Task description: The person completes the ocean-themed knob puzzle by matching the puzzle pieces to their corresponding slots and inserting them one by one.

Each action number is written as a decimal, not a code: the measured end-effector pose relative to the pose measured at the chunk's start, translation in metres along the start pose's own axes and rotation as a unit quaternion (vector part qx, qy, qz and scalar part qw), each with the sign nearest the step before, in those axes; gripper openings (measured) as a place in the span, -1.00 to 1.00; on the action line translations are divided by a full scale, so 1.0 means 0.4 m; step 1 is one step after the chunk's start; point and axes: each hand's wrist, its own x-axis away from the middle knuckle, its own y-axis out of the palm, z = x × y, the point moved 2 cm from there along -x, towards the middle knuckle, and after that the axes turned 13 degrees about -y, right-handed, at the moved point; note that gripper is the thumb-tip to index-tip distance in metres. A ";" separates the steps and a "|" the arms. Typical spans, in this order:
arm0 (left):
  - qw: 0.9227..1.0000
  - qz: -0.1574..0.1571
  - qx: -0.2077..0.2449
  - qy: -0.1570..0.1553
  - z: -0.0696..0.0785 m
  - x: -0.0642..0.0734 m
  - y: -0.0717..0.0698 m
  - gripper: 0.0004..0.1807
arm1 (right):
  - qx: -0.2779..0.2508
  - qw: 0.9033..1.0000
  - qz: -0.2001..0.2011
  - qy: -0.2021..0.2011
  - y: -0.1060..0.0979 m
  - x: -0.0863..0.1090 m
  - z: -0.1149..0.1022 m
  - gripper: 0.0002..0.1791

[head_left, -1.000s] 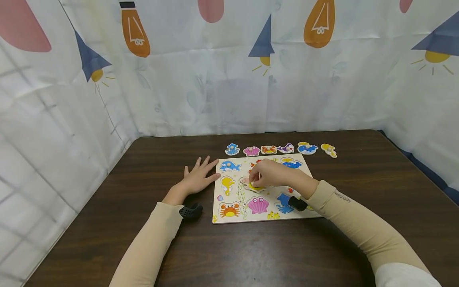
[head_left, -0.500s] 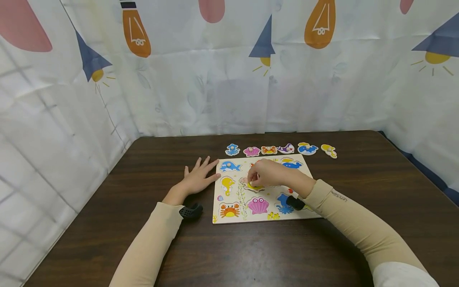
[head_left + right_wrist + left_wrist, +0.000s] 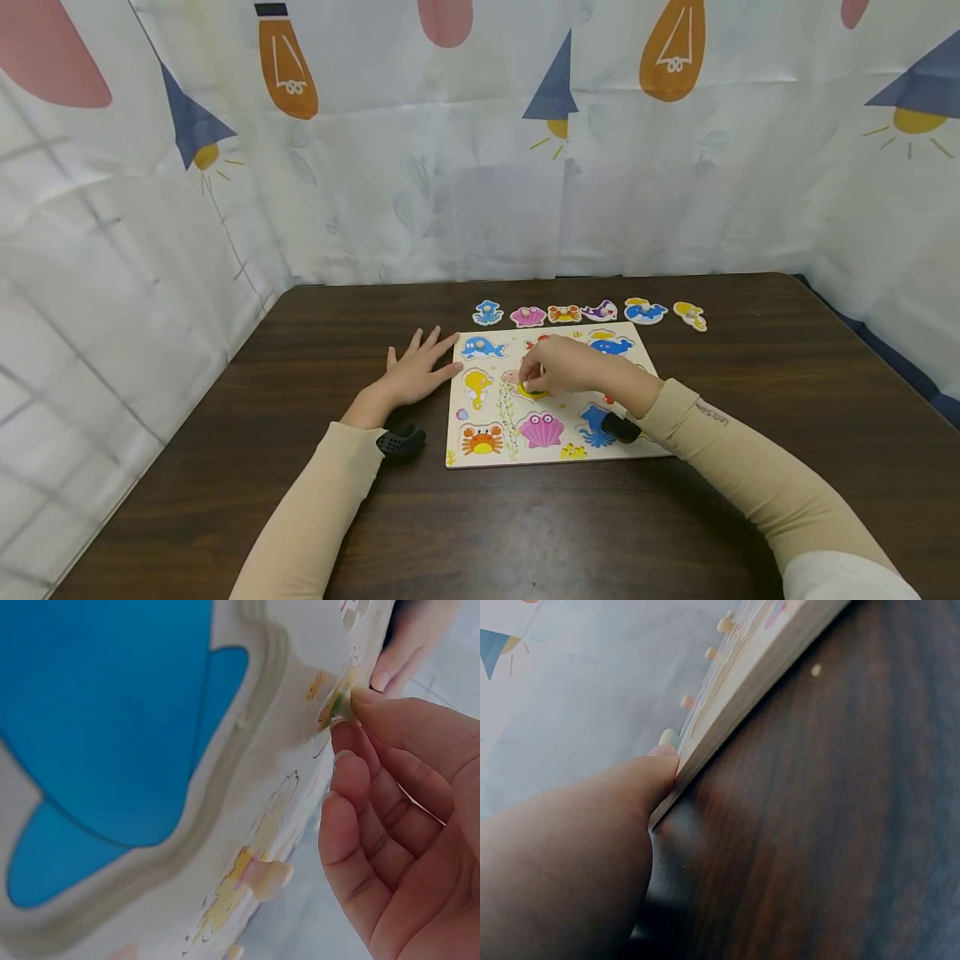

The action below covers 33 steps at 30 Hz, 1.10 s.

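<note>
A wooden knob puzzle board (image 3: 525, 457) with sea animals lies on the table. My right hand (image 3: 562, 364) reaches over its middle, where thumb and index finger pinch the knob of a yellow-and-green puzzle piece (image 3: 534, 393). In the right wrist view the pinched knob (image 3: 346, 710) shows between the fingertips, the other fingers curled beneath. My left hand (image 3: 408, 375) is spread flat at the board's left edge. The left wrist view has its thumb (image 3: 660, 761) against the board's corner. A blue dolphin piece (image 3: 482, 347) with a knob sits at the upper left.
Behind the board runs a row of loose pieces: a blue octopus (image 3: 487, 314), a pink shell (image 3: 528, 317), a crab (image 3: 564, 314), a purple whale (image 3: 600, 312), a blue whale (image 3: 645, 312) and a yellow piece (image 3: 690, 317). A printed curtain (image 3: 480, 200) hangs beyond the brown table (image 3: 337, 333).
The pale edge of the piece under my right hand shows less than before, and the piece has shifted slightly. My left hand has stayed at the board's edge.
</note>
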 end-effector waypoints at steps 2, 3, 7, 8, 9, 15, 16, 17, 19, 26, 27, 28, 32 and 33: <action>1.000 0.000 -0.001 0.001 0.000 -0.001 0.000 -0.21 | -0.003 1.000 0.001 -0.002 0.000 0.001 0.002 -0.92; 1.000 0.001 -0.002 0.001 0.000 -0.001 0.001 -0.21 | -0.005 1.000 0.001 -0.003 -0.001 0.002 0.004 -0.92; 1.000 0.001 -0.004 0.000 -0.003 -0.002 0.003 -0.22 | -0.008 1.000 0.002 -0.009 -0.003 0.006 0.003 -0.91; 1.000 0.001 -0.005 -0.001 -0.003 -0.002 0.003 -0.22 | -0.008 1.000 0.003 -0.009 -0.004 0.008 0.001 -0.90; 1.000 0.001 -0.006 -0.002 -0.003 -0.002 0.004 -0.22 | -0.009 1.000 0.004 -0.007 -0.005 0.010 0.000 -0.90; 1.000 0.001 -0.005 -0.005 -0.002 -0.002 0.003 -0.22 | -0.009 1.000 0.018 0.000 -0.021 0.026 0.002 -0.89; 1.000 0.001 -0.005 -0.005 -0.002 -0.002 0.002 -0.22 | -0.006 1.000 0.022 -0.003 -0.025 0.029 0.004 -0.88; 1.000 0.002 -0.004 -0.005 -0.001 -0.002 0.002 -0.22 | -0.004 1.000 0.027 -0.006 -0.029 0.032 0.007 -0.87; 1.000 0.002 -0.004 -0.005 -0.001 -0.002 0.002 -0.21 | -0.001 0.999 0.037 -0.007 -0.039 0.039 0.013 -0.85; 1.000 -0.001 -0.002 -0.005 -0.002 -0.002 0.004 -0.20 | -0.019 0.996 0.087 -0.012 -0.082 0.080 0.038 -0.80; 1.000 0.000 -0.002 -0.005 -0.003 -0.002 0.004 -0.20 | -0.019 0.995 0.097 -0.011 -0.089 0.086 0.042 -0.81; 1.000 0.000 -0.002 -0.006 -0.003 -0.002 0.004 -0.20 | -0.022 0.994 0.106 -0.010 -0.096 0.094 0.045 -0.80; 1.000 0.001 -0.003 -0.005 -0.003 -0.004 0.004 -0.20 | -0.034 0.990 0.134 0.002 -0.118 0.123 0.065 -0.80; 1.000 0.002 -0.003 -0.005 -0.004 -0.004 0.004 -0.20 | -0.037 0.990 0.138 0.007 -0.123 0.131 0.071 -0.80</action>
